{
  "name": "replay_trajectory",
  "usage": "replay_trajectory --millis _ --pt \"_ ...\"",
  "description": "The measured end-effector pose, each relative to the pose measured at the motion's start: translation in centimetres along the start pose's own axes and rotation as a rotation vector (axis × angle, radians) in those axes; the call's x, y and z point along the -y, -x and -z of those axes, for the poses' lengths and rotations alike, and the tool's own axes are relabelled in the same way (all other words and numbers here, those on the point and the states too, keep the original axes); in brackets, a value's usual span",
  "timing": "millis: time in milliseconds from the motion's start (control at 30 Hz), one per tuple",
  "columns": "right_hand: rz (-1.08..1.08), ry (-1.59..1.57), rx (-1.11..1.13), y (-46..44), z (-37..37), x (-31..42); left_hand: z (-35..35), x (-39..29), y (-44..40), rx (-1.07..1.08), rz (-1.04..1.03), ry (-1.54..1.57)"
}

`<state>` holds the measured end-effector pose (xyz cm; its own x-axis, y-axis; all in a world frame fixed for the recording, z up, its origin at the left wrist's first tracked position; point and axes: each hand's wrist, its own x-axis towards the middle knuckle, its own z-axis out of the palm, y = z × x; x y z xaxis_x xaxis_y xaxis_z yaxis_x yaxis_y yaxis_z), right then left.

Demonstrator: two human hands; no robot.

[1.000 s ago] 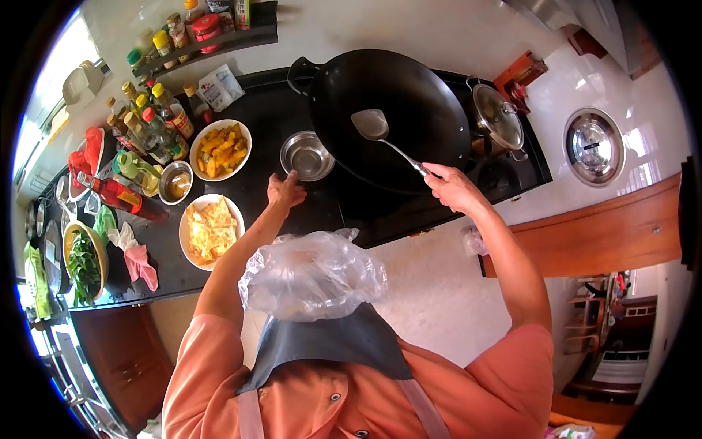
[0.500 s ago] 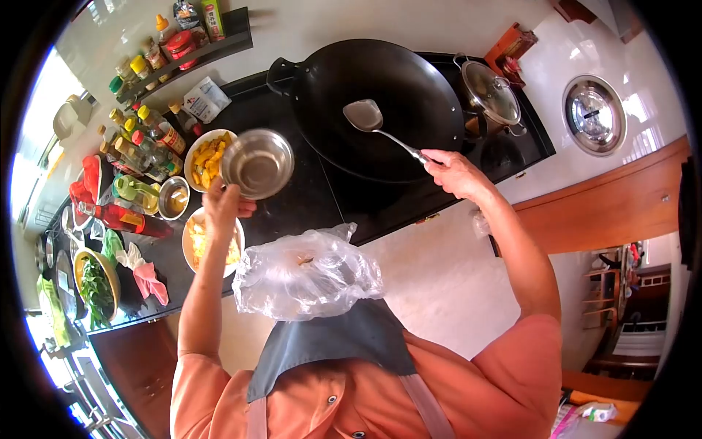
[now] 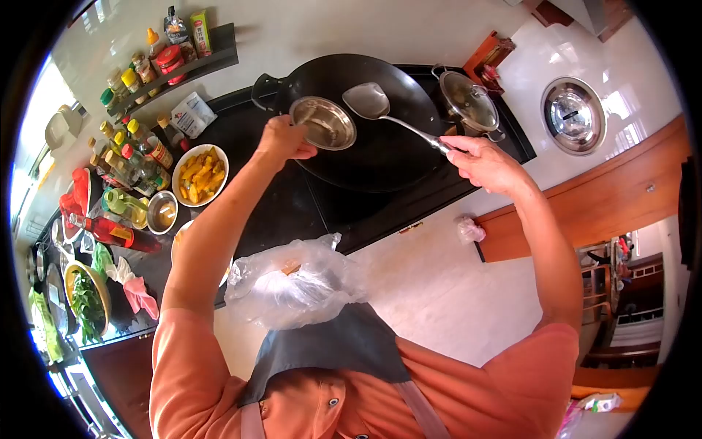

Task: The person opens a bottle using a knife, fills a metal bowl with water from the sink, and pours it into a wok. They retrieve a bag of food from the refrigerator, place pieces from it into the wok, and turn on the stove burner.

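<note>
Fingers of the left hand [image 3: 284, 139] are clamping a round silver metal bowl [image 3: 322, 124] above the wide black wok [image 3: 380, 150], the right hand [image 3: 486, 161] is gripping a long-handled silver metal spatula [image 3: 367, 101], and I am judging this bowl-holding step to be calling for steadiness.

At ten o'clock in the view, a dark shelf [image 3: 213, 64] holds seasoning jars [image 3: 170, 62]; a white packet [image 3: 192, 115] leans beneath. Toward eight o'clock, a pink-and-white cloth [image 3: 140, 294] lies near leafy greens [image 3: 88, 307] in a yellow bowl [image 3: 107, 298]. A glass-lidded pot [image 3: 468, 99] stands between one and two o'clock, a round metal lid [image 3: 574, 115] (quite shiny) at two.
</note>
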<state>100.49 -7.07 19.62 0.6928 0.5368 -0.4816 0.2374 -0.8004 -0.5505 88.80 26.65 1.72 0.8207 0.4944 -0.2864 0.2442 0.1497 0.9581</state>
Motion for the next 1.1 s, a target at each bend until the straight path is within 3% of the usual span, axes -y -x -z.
replay_trajectory --millis 67,200,333,433,467,567,767,833,1000,1100 --pt "0.01 0.005 -0.005 1.1 -0.3 0.7 -1.9 -0.1 -0.7 0.029 0.038 0.063" --pt "0.241 0.131 -0.116 0.2 -2.0 -2.2 -3.6 -0.3 -0.6 0.08 0.055 0.181" --pt "0.41 0.459 -0.408 2.5 -4.7 -1.7 -3.2 -0.6 0.8 0.088 0.068 0.189" --pt "0.419 0.576 -0.5 3.0 -5.7 -1.6 -2.3 -0.3 1.7 0.074 0.058 0.221" --pt "0.527 0.635 -0.593 2.4 -6.2 -2.6 -2.0 -0.1 2.0 0.065 0.049 0.224" --pt "0.503 0.699 -0.577 1.8 -6.4 -3.1 -1.1 -0.1 2.7 0.013 0.031 0.233" --pt "0.421 0.091 -0.464 -3.8 -5.9 -5.3 2.5 0.6 4.3 -0.055 -0.046 0.295" --pt "0.16 -0.1 -0.355 -5.8 -5.4 -4.8 3.9 0.7 6.4 -0.09 -0.075 0.304" --pt "0.322 0.5 -0.615 -14.3 -6.7 -9.4 7.3 3.0 10.8 -0.183 -0.03 0.253" --pt "0.368 0.609 -0.705 -17.2 -8.2 -10.1 8.2 4.5 13.5 -0.224 -0.004 0.203"
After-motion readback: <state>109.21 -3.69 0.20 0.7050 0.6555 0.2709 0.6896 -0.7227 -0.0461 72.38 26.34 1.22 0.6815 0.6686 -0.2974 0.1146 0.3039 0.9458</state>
